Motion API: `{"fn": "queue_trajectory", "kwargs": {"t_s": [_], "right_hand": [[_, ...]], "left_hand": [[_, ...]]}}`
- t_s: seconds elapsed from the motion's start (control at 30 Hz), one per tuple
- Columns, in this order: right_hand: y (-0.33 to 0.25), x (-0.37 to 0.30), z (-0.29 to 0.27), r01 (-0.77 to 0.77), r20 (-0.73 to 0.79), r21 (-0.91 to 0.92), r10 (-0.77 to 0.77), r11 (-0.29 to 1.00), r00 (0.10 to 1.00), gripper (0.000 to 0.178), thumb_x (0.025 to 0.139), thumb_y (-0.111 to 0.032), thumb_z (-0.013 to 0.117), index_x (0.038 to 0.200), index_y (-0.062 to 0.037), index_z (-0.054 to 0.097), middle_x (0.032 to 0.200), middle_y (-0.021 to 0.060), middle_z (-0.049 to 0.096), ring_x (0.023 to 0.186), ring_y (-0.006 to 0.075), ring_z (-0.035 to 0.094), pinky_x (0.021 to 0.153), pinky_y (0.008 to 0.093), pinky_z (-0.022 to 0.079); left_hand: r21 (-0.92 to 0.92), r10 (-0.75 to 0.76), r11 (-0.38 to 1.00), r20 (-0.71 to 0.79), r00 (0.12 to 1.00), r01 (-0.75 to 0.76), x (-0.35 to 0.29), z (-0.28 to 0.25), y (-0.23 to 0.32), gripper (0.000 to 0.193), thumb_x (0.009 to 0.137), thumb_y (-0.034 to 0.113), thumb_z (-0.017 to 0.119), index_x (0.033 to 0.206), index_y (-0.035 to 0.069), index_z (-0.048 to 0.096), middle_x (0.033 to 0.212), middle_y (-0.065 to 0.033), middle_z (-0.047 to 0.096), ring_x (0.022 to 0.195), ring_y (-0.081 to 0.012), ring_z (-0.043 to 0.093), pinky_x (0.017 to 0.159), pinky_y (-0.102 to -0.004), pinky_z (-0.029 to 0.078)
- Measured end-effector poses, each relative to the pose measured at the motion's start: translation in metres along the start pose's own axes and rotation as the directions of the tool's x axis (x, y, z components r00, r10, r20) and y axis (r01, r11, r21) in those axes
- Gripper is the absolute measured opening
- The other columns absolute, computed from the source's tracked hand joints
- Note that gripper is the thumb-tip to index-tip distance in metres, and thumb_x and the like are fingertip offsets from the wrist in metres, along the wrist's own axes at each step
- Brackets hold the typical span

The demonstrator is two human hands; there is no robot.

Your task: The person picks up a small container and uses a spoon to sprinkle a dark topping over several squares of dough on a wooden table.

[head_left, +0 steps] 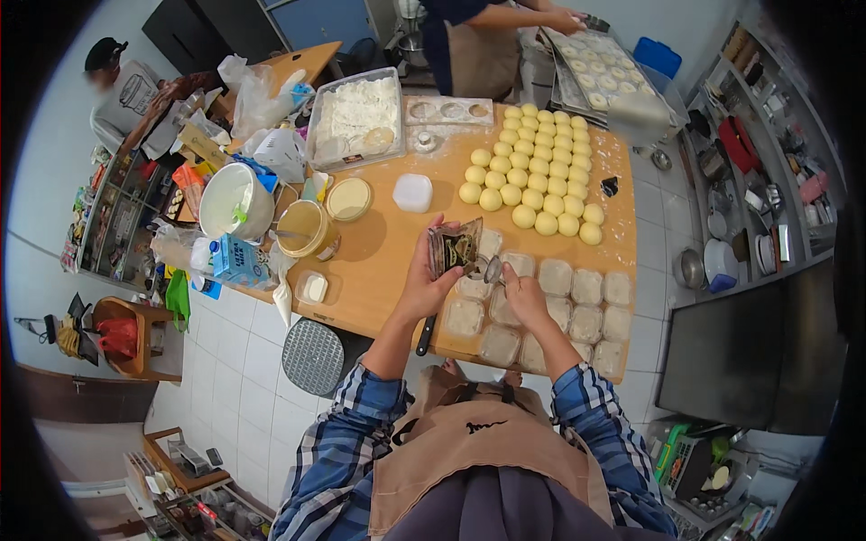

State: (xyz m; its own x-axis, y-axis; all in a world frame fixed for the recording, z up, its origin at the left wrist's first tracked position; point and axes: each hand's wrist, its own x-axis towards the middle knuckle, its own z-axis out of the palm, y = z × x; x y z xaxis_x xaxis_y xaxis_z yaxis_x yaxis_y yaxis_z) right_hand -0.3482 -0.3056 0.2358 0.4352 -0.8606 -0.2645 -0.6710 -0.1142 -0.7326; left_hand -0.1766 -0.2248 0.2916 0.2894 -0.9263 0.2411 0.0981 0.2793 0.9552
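Note:
Over the near part of the wooden table, my left hand (pixel 428 279) grips a dark, crinkled packet (pixel 456 247) with its fingers wrapped round the side. My right hand (pixel 526 299) is closed on the handle of a small metal spoon (pixel 492 270), its round end beside the packet's lower edge. Below both hands stand several clear square tubs (pixel 465 317) in rows, with something pale brown showing in them. A knife with a black handle (pixel 425 337) lies by the table's front edge, near my left wrist.
Rows of pale dough balls (pixel 539 171) cover the far right of the table (pixel 388 243). At left stand a flour bin (pixel 356 126), a white bucket (pixel 236 200), an open tub (pixel 308 229) and a blue carton (pixel 239 261). Two people work beyond, one beside trays of dough rings (pixel 600 70).

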Motion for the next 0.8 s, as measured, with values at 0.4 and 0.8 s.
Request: {"fn": "queue_trajectory", "kwargs": {"t_s": [0.4,0.8], "right_hand": [[0.014,0.010,0.017,0.007,-0.091,0.011,-0.006,1.000,0.996,0.069,0.088,-0.051,0.031,0.050,0.0027,0.051,0.048,0.0177,0.049,0.051,0.0313,0.052,0.059,0.0397,0.041],[0.002,0.005,0.008,-0.049,-0.044,0.039,0.051,0.998,0.998,0.071,0.086,-0.054,0.031,0.057,0.0063,0.057,0.062,0.0292,0.054,0.068,0.0431,0.055,0.069,0.0458,0.041]], "left_hand": [[-0.005,-0.053,0.999,-0.010,0.999,0.053,-0.005,-0.002,-0.003,0.073,0.071,-0.018,0.044,0.134,0.005,0.016,0.130,-0.0122,0.035,0.121,-0.0195,0.034,0.099,-0.0305,0.031],[0.204,-0.007,0.979,-0.066,0.998,0.021,-0.009,-0.002,-0.007,0.057,0.076,-0.013,0.046,0.128,0.000,0.028,0.123,-0.0129,0.044,0.112,-0.0162,0.044,0.093,-0.0282,0.037]]}}
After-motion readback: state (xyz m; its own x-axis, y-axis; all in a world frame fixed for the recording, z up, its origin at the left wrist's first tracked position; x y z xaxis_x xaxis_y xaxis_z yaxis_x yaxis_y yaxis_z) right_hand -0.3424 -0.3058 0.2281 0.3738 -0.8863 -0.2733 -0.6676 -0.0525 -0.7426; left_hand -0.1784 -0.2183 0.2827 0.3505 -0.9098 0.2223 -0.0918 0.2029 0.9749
